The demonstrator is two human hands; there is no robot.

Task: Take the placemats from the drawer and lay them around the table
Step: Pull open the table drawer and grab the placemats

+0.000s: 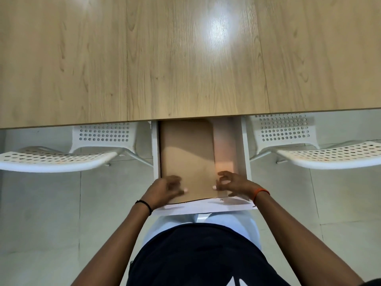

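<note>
Placemats [187, 155] lie stacked in the open drawer [244, 145] under the table [185, 58]. Left hand [165, 189] and right hand [232, 181] curl fingers at the stack's near edge; whether they pinch it is unclear. A shallow grip could lift only one mat.

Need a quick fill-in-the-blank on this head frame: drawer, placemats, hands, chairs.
1. The drawer under the table is pulled ____.
2. The brown placemats lie ____ the drawer.
3. The left hand and right hand reach for the placemats' ____ edge.
4. A white perforated chair stands on ____ side of the drawer.

Missing words: open; inside; near; each
</note>
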